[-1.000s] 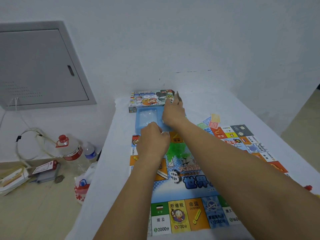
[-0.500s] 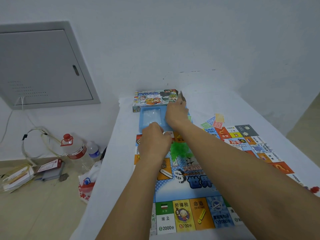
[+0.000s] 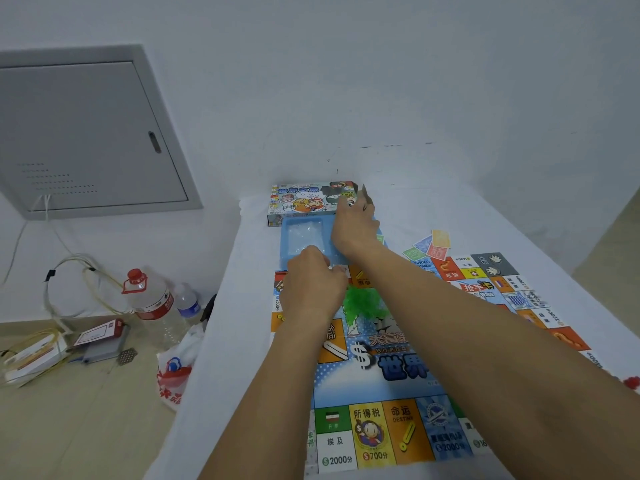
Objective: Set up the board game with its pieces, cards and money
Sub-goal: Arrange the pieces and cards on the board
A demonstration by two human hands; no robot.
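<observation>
The colourful game board (image 3: 408,368) lies open on the white table. At its far end sits a blue plastic tray (image 3: 301,237), and behind that the printed game box (image 3: 304,202). My left hand (image 3: 310,285) is curled shut at the tray's near rim and seems to grip it. My right hand (image 3: 355,230) reaches over the tray's right part with its fingers pointing down inside; what they touch is hidden. A heap of green pieces (image 3: 362,301) lies on the board between my forearms. Several paper notes (image 3: 431,245) are fanned at the board's far right corner.
The table's left edge drops to a floor with water bottles (image 3: 152,303), a plastic bag (image 3: 173,375), cables and small boxes (image 3: 34,358). A grey wall panel (image 3: 86,133) is at left. Small red pieces (image 3: 632,381) lie at the right edge.
Both hands stay at the tray with almost no movement. Only the view has shifted slightly.
</observation>
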